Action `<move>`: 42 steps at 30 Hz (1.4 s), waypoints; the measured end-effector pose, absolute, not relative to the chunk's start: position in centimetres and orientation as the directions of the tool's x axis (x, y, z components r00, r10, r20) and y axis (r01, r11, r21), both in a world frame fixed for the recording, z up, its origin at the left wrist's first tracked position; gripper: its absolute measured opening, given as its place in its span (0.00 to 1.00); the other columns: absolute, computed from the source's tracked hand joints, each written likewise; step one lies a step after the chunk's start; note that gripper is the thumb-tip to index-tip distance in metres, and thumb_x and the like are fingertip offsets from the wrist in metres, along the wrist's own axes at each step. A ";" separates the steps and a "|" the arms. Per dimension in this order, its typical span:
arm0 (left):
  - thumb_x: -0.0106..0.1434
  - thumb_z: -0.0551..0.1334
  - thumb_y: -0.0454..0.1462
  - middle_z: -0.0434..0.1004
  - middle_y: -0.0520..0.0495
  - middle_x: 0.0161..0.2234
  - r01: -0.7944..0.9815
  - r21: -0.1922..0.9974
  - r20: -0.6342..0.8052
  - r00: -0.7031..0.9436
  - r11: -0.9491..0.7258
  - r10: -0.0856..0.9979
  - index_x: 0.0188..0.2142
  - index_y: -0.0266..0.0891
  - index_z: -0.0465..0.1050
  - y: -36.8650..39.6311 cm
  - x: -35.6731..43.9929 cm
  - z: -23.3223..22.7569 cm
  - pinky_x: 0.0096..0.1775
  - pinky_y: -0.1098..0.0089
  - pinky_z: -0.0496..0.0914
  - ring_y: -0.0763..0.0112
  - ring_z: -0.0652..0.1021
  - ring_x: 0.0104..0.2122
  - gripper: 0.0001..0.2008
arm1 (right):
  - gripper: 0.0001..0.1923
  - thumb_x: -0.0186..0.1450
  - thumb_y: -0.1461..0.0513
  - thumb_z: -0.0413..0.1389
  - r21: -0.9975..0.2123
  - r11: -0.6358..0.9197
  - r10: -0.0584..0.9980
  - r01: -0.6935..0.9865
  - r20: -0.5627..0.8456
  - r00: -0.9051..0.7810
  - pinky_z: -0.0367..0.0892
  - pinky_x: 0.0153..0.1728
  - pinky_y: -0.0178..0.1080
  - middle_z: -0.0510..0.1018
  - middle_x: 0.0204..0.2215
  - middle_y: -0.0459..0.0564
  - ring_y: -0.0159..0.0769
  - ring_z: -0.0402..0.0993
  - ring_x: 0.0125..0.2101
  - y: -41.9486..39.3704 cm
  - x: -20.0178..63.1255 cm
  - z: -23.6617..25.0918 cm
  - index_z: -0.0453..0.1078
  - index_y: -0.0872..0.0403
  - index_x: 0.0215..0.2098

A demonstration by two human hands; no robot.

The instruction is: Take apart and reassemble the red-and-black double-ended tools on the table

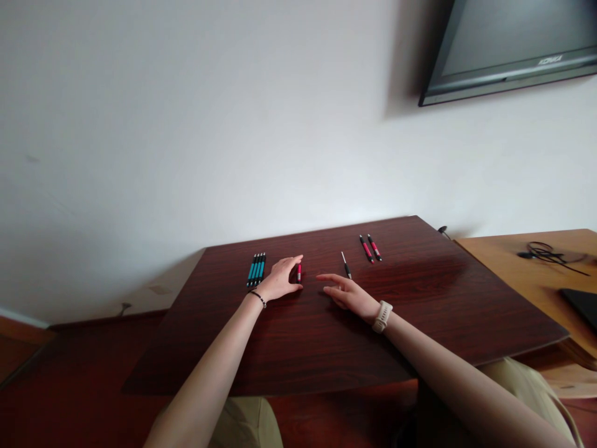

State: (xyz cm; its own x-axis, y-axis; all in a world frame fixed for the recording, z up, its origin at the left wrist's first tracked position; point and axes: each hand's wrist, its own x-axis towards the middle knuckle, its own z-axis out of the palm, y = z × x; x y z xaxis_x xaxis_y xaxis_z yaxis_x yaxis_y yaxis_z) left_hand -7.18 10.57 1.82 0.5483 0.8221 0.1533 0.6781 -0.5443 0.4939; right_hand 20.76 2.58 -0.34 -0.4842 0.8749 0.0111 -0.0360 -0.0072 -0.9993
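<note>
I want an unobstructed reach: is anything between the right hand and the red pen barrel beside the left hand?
Nothing visible is: just the dark tabletop shows between the right hand and the red pen barrel. The left hand frames the barrel from the opposite side.

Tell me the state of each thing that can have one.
Left hand: curved around pink pen, grip unclear.
Right hand: partly open, empty.
Teal pens: lying side by side.
Two pink pens: lying side by side.
White-and-black stick: lying alone.
Television: screen dark.
Cable: coiled.
</note>
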 end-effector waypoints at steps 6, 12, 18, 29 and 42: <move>0.57 0.74 0.38 0.72 0.38 0.66 0.667 0.492 0.182 0.550 -0.560 0.815 0.72 0.47 0.60 10.3 -7.0 1.6 0.69 0.46 0.61 0.49 0.69 0.68 0.46 | 0.36 0.70 0.44 0.61 -0.999 0.007 0.872 -0.039 0.025 -0.489 0.44 0.20 0.33 0.59 0.18 0.33 0.26 0.51 0.18 2.7 20.7 -0.5 0.66 0.57 0.67; 0.57 0.75 0.39 0.72 0.39 0.66 0.688 0.484 0.162 0.538 -0.541 0.828 0.72 0.47 0.61 10.7 -7.5 1.5 0.70 0.46 0.60 0.48 0.68 0.69 0.45 | 0.37 0.70 0.44 0.61 -1.000 0.002 0.874 -0.028 0.015 -0.486 0.45 0.20 0.33 0.58 0.18 0.33 0.27 0.51 0.18 2.4 20.8 -0.1 0.66 0.57 0.67; 0.62 0.74 0.44 0.67 0.39 0.69 0.642 0.493 0.258 0.537 -0.587 0.803 0.71 0.48 0.63 8.5 -5.4 3.5 0.71 0.44 0.59 0.47 0.64 0.71 0.40 | 0.35 0.71 0.45 0.60 -0.999 0.011 0.869 -0.033 0.026 -0.494 0.46 0.20 0.33 0.59 0.19 0.34 0.27 0.52 0.19 2.5 20.7 -0.5 0.64 0.55 0.68; 0.68 0.69 0.35 0.77 0.47 0.61 0.409 0.477 0.402 0.685 -0.778 0.607 0.39 0.47 0.83 5.6 1.6 5.5 0.70 0.45 0.62 0.53 0.69 0.67 0.03 | 0.20 0.67 0.59 0.60 -0.985 0.173 0.912 0.005 0.158 -0.378 0.71 0.34 0.39 0.77 0.36 0.49 0.38 0.74 0.35 3.1 20.5 -1.4 0.70 0.54 0.56; 0.68 0.69 0.34 0.79 0.45 0.58 0.327 0.626 0.408 0.636 -0.708 0.655 0.37 0.45 0.82 5.6 1.0 3.7 0.69 0.48 0.63 0.55 0.71 0.65 0.04 | 0.30 0.68 0.65 0.58 -0.946 0.323 0.871 0.035 0.283 -0.401 0.61 0.68 0.52 0.75 0.62 0.58 0.49 0.70 0.64 2.7 19.7 -1.6 0.63 0.53 0.68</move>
State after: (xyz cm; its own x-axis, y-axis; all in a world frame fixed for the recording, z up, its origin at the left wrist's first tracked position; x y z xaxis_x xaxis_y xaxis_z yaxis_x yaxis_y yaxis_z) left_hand 1.03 5.57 3.69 0.6363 0.6549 0.4076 0.3272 -0.7076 0.6263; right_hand 19.72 2.74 -1.56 -0.4013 0.8712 0.2828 0.0348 0.3230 -0.9458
